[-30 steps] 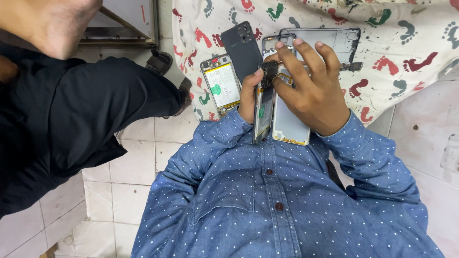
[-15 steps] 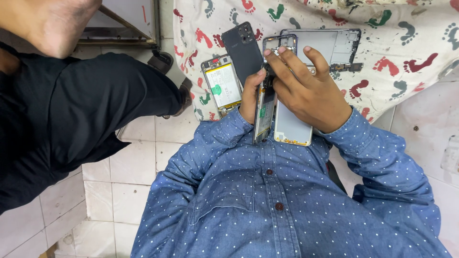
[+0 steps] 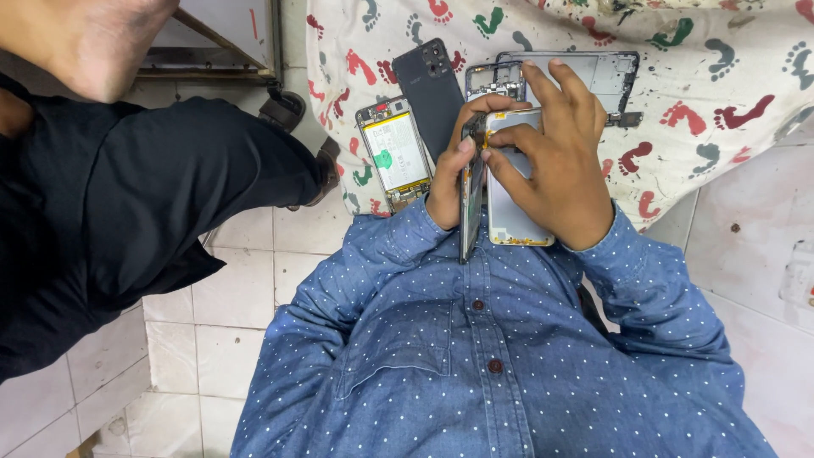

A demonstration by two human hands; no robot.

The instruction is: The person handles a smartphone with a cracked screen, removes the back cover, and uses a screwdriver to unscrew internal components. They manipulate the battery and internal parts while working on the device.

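**A:** Phone body (image 3: 519, 208) first, since both hands are on it. In the head view it is a pale grey opened handset, held up in front of the blue dotted shirt (image 3: 475, 356), with a dark thin panel (image 3: 469, 199) standing on edge just beside its left side. Whether that panel is the screen, I cannot tell.

**B:** And the grips?

**A:** The right hand (image 3: 560, 170) lies over the top and right of the body, fingers curled onto it, so its grip is closed on the phone body. The left hand (image 3: 448, 182) is clenched around the dark panel's edge, thumb pressed near the top where panel and body meet.

**B:** So the body sits mostly under the right palm, lower end poking out towards the shirt?

**A:** Yes, and touching the left fingers along the seam.

**B:** Risk?

**A:** My judgement: the panel is thin and held edge-on, so a hard twist at the seam could crack it or tear whatever joins the two. A slip could also drop either part onto the tiled floor (image 3: 246, 271).

**B:** Anything else around?

**A:** On the footprint-patterned cloth (image 3: 704, 76) beyond the hands lie a dark back cover (image 3: 428, 85), an opened phone showing its battery (image 3: 394, 153) and a bare frame (image 3: 610, 72). A second person's dark trouser leg (image 3: 127, 212) fills the left.
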